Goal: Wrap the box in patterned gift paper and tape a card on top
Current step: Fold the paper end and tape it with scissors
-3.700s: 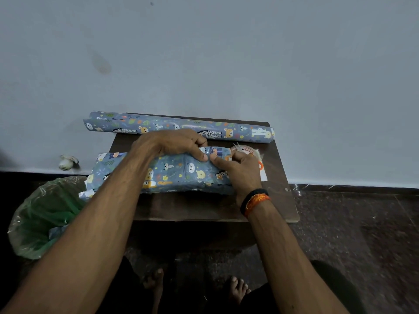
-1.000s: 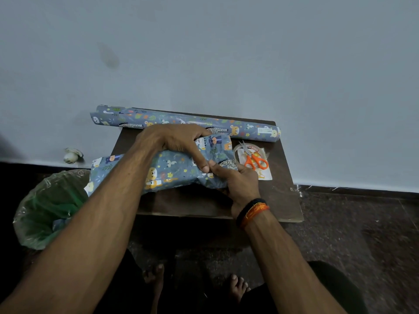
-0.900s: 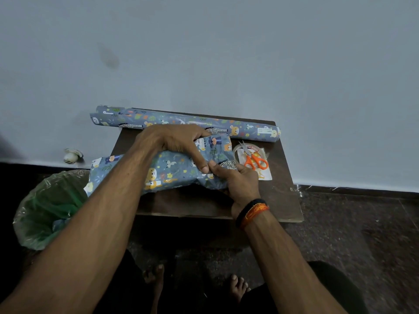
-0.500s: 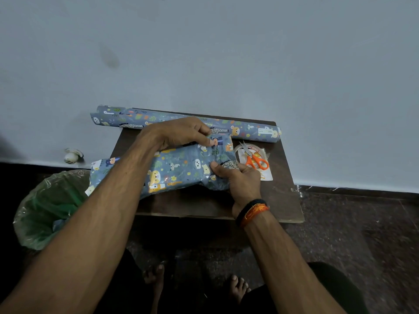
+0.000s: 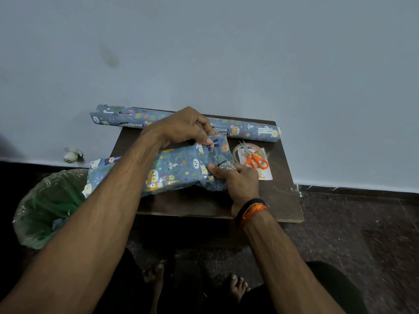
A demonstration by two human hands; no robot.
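Box (image 5: pixel 172 171) wrapped in patterned gift paper, centre of frame, on small dark table (image 5: pixel 281 200) — long axis running lower left to upper right, right end unsealed and nearest both hands. Left hand (image 5: pixel 183 128) above that end, thumb and fingers curled, pinching upper paper flap (image 5: pixel 218 143). Right hand (image 5: pixel 238 180) at lower corner of same end, thumb pressing paper down, fingers curled beneath. Tape roll (image 5: pixel 238 152) and orange scissors (image 5: pixel 255 160) just right of parcel on card (image 5: pixel 265 175) — closer to right hand. Spare roll (image 5: pixel 249 130) along rear edge. Judged step: folding end flaps before taping.
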